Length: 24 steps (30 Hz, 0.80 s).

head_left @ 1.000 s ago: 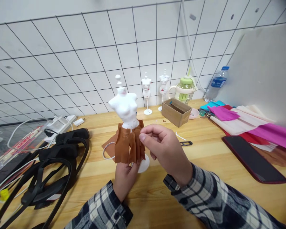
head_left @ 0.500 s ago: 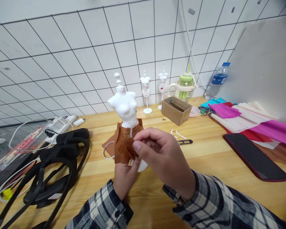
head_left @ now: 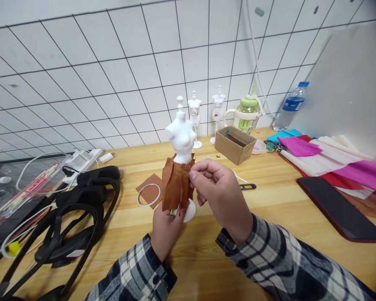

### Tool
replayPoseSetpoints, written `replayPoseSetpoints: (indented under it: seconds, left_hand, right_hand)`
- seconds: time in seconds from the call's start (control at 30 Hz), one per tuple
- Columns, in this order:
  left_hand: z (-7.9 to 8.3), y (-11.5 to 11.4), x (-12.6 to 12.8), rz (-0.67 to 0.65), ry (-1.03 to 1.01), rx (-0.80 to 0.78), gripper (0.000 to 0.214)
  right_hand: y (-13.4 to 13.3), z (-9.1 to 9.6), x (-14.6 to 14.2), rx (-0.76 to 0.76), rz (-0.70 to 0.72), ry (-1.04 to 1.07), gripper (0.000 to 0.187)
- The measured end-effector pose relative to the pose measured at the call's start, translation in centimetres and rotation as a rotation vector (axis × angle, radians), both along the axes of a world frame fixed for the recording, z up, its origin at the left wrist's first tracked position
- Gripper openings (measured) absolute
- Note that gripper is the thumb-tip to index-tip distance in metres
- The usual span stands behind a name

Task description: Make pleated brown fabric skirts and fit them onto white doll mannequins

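Observation:
A small white dress-form mannequin (head_left: 181, 136) stands in front of me, with brown fabric (head_left: 175, 184) wrapped around its waist and hanging like a skirt. My left hand (head_left: 166, 232) is closed around the mannequin's lower part, just under the hem; most of its fingers are hidden behind the cloth. With thumb and forefinger, my right hand (head_left: 217, 190) pinches the fabric's right edge near the waist. The mannequin's white round base (head_left: 190, 211) shows below the skirt. Left of it, a silver ring (head_left: 148, 195) lies on a flat brown fabric piece (head_left: 141, 188).
Behind stand two smaller mannequins (head_left: 194, 113), a cardboard box (head_left: 233, 146), a green-lidded cup (head_left: 248, 110) and a water bottle (head_left: 291, 106). On the right lie coloured fabrics (head_left: 335, 156) and a phone (head_left: 338, 209). A black headset (head_left: 87, 200) and cables occupy the left.
The mannequin has turned and shifted right, and the white gap at the skirt's front no longer shows. My right hand still pinches at the cloth. More of the ring and flat piece is visible.

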<state>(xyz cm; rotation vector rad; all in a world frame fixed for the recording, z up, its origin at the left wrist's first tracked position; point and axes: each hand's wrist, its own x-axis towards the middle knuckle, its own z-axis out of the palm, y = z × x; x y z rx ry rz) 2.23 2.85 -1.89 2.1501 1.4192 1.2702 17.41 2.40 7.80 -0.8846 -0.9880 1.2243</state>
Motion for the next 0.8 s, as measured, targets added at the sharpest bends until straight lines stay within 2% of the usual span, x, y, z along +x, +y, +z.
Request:
replayPoseSetpoints:
  seconds: [0.2,0.37,0.67,0.8]
  left_hand:
    - [0.17,-0.28,0.17,-0.009,-0.043,-0.037,0.017]
    - [0.2,-0.34,0.13,-0.037,-0.084,-0.075,0.016]
    - [0.1,-0.15,-0.13,-0.033,-0.027,0.005,0.013]
    - [0.22,-0.26,-0.04,-0.039,-0.051,-0.03,0.014]
  right_hand:
    - [0.21,-0.11,0.2,-0.023,-0.011,-0.044,0.01]
    - [0.43,-0.32,-0.07,-0.036,-0.07,0.042,0.015]
    - [0.33,-0.84,-0.39,-0.012,-0.028,0.005,0.013]
    - [0.39,-0.89,-0.39,-0.001,-0.048,-0.005,0.015]
